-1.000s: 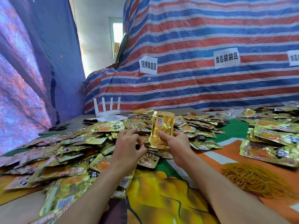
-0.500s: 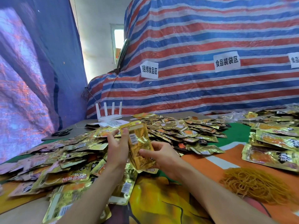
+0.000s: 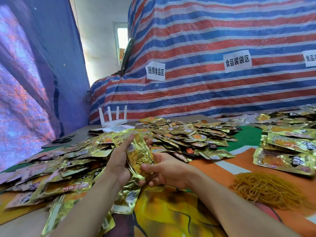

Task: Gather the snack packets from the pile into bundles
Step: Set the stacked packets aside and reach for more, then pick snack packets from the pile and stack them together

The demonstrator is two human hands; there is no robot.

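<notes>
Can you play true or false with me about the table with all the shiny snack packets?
1. The left hand and right hand both hold the stack of packets. True.
2. The rubber bands lie beside the left arm. False: they are heaped on the right side, near the right arm.
3. The white router has four antennas. True.
4. The scissors are in a hand. False: they lie untouched at the far left.
</notes>
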